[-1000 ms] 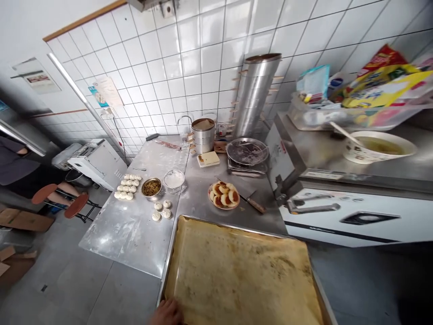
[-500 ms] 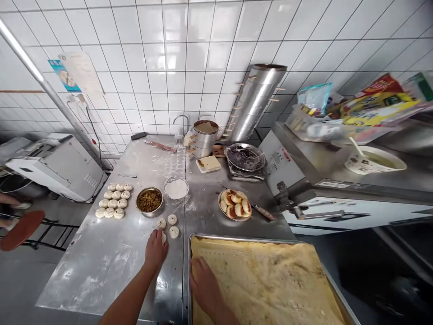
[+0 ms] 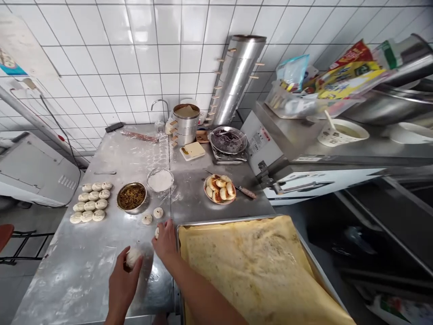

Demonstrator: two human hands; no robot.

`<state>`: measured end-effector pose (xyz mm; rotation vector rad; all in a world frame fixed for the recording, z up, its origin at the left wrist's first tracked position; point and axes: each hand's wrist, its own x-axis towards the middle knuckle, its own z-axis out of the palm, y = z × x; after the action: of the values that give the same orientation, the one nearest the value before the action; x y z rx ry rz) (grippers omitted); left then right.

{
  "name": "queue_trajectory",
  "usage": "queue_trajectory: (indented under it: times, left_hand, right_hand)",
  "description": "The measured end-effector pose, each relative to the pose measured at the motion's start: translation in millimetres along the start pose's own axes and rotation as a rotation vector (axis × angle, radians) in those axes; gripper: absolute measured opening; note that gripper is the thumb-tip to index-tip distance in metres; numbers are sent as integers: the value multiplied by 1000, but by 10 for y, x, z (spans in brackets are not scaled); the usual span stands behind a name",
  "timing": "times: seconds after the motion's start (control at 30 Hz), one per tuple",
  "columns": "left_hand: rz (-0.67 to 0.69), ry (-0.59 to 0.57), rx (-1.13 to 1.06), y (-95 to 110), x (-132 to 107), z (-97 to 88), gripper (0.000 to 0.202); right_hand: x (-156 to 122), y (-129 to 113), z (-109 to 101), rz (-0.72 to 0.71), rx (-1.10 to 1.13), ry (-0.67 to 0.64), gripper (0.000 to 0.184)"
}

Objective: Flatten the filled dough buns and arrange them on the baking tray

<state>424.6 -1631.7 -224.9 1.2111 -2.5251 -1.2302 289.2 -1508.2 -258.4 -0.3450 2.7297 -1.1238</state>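
A: In the head view, what had the left hand (image 3: 123, 282) got?

B: A dough ball (image 3: 132, 257), fingers curled round it, low over the table (image 3: 84, 271) and just left of the tray (image 3: 237, 220). The right hand (image 3: 165, 241) lay over another ball (image 3: 157, 233) right against the tray's left rim — whether it had closed on it, I couldn't tell.

A: And the rest, going by that tray?

B: Two loose balls (image 3: 152, 215) sat just beyond its far-left corner; past them a bowl of filling (image 3: 131, 197) and a dish of flour (image 3: 160, 180). Rows of balls (image 3: 90, 202) lay well left. Beyond its far edge stood a plate of buns (image 3: 220, 189) with a knife (image 3: 244, 191) beside it.

A: Where might it have gone wrong?

B: My guess — soft dough squeezed hard would lose its shape or split its seam. The right forearm lay across the tray's corner, so a quick pull could have rucked the paper liner (image 3: 257, 266). And the tray looked to reach past the table's near edge, so a nudge might have tipped it.
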Motion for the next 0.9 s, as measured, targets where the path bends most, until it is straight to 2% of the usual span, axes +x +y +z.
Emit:
queue_trajectory:
  times: [0.03,0.1,0.17,0.23,0.3,0.37,0.47,0.57,0.67,0.77,0.9]
  left_hand:
    - [95,38,32,117,-88,32,64]
    - [342,67,69,371,-247,216,53]
    - [566,16,135,600,-356,538,46]
    - [708,-79,236,761,-390,935,47]
    - [804,-134,346,840,-353,1323,46]
    - [828,-129,448,856,-280,1632,43]
    - [792,-100,546,836,-195,1873,38]
    - [782,-73,496,800,-218,1840,45]
    - [744,41,359,678,-318,1598,47]
    - [648,144,315,404,-410,1275,40]
    - [621,122,369,25,-416,949,36]
  right_hand:
    - [-148,43,-132,17,88,35,42]
    - [-492,211,-446,109,283,66,38]
    - [-846,508,-783,270,479,12,33]
    - [-1153,900,-1075,425,625,-61,38]
    - [-1387,1305,-1278,490,631,-98,48]
    - [-1546,1632,-1385,466,535,-108,54]
    - [-1656,1863,-1401,383,379,-97,53]
    - [-1625,1811,-1276,273,256,-89,44]
    - [-1485,1636,-1040,150,221,-69,44]
    - [-1307,1485,-771,78,164,-76,48]
    - [-1132,1396,-527,10,52,-122,51]
